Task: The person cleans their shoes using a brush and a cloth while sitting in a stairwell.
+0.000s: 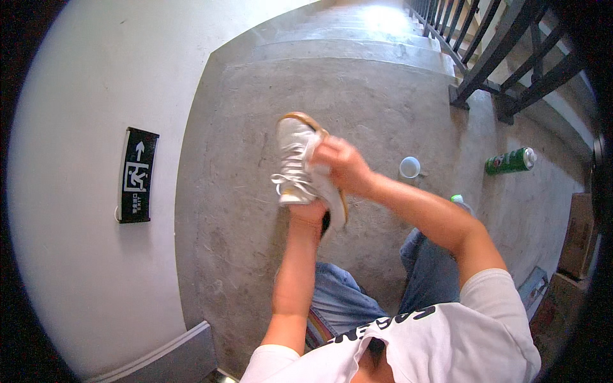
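A white lace-up sneaker (293, 136) with a tan sole is held off the floor in front of me, toe pointing away. My left hand (306, 210) is pushed into its opening and supports it from inside, the fingers hidden. Against the side of the upper, my right hand (341, 165) has its fingers curled around what looks like a white wipe (313, 142). Motion blur softens this hand, and the wipe is mostly covered by the fingers. The tied laces (292, 179) hang loosely over the tongue.
On the concrete floor (249, 105) to the right are a small pale cup (410, 167), a green spray can (510, 161) lying down, and a green-capped bottle (458, 199) partly behind my arm. Stairs (354, 48) and a dark railing (483, 72) lie ahead. An exit sign (138, 174) hangs on the left wall.
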Available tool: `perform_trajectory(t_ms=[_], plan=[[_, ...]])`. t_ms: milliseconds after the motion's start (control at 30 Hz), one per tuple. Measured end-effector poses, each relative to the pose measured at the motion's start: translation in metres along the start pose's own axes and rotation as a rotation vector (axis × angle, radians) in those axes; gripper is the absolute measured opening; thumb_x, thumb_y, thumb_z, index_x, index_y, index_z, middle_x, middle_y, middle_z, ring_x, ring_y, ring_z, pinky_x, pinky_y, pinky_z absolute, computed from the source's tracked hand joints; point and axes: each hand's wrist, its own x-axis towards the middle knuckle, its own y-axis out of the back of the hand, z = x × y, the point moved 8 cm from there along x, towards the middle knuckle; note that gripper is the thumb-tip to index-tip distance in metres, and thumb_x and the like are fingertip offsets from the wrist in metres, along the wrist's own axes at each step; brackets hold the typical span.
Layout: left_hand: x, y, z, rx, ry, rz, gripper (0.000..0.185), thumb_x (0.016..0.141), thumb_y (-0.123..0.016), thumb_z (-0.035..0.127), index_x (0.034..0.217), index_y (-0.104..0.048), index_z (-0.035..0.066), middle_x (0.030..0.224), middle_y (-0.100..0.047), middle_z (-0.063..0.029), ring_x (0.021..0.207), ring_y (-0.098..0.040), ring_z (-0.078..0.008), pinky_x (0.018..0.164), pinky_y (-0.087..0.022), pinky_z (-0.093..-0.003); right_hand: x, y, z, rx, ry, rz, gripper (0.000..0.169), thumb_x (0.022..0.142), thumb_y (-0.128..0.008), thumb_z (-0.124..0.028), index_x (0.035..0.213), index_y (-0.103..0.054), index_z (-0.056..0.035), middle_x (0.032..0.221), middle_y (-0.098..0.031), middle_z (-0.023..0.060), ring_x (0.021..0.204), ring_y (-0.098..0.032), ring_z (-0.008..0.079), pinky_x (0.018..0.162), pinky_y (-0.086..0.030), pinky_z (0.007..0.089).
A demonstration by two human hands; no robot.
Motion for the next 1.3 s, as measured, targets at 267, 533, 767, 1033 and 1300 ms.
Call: perform_trajectory(t_ms=[267, 533, 767, 1033, 1300], plan=[[-0.001, 0.028, 0.031, 0.226, -0.063, -0.043, 0.044, 0.096, -0.040, 0.034, 0.128, -0.043, 0.004, 0.127, -0.050, -0.0124, 0.119, -0.048, -0.0261, 0.103, -0.038, -0.0391, -0.008, -0.017, -0.027, 0.206, -0.075, -0.007, 0.024, 0.066, -0.066, 0.004, 0.087, -0.060, -0.0048, 0.090, -0.059, 0.0097, 0.093, -0.058, 0.0297, 0.080, -0.047, 0.0366], [0.000, -0.032, -0.018, -0.340, 0.115, 0.032, 0.047, 0.098, -0.030, 0.037, 0.133, -0.038, 0.007, 0.135, -0.043, -0.0105, 0.126, -0.040, -0.0235, 0.109, -0.028, -0.0400, 0.023, 0.038, 0.013, -0.101, -0.077, 0.263, 0.017, 0.072, -0.064, -0.004, 0.087, -0.058, -0.0065, 0.092, -0.058, 0.0114, 0.090, -0.056, 0.0333, 0.078, -0.046, 0.0412], [0.005, -0.010, 0.023, -0.188, -0.083, 0.009, 0.043, 0.096, -0.041, 0.030, 0.130, -0.041, 0.002, 0.128, -0.048, -0.0133, 0.118, -0.047, -0.0267, 0.101, -0.039, -0.0404, -0.006, 0.000, -0.019, 0.212, -0.167, 0.155, 0.016, 0.076, -0.062, 0.000, 0.091, -0.056, -0.0038, 0.090, -0.058, 0.0128, 0.088, -0.058, 0.0337, 0.077, -0.047, 0.0372], [-0.014, 0.009, 0.089, 0.686, -0.540, 0.343, 0.046, 0.091, -0.049, 0.032, 0.126, -0.047, 0.001, 0.126, -0.051, -0.0123, 0.117, -0.048, -0.0259, 0.102, -0.037, -0.0394, -0.045, -0.030, -0.032, 0.301, -0.257, -0.003, 0.016, 0.083, -0.062, -0.008, 0.093, -0.051, -0.0029, 0.089, -0.056, 0.0159, 0.085, -0.058, 0.0360, 0.073, -0.047, 0.0401], [-0.011, -0.021, 0.094, 0.256, -0.417, 0.050, 0.048, 0.088, -0.054, 0.032, 0.125, -0.050, 0.001, 0.125, -0.055, -0.0121, 0.119, -0.048, -0.0258, 0.103, -0.036, -0.0384, -0.078, -0.061, -0.027, 0.180, -0.088, -0.405, 0.020, 0.073, -0.065, -0.002, 0.090, -0.054, -0.0055, 0.089, -0.058, 0.0142, 0.087, -0.057, 0.0359, 0.075, -0.047, 0.0417]])
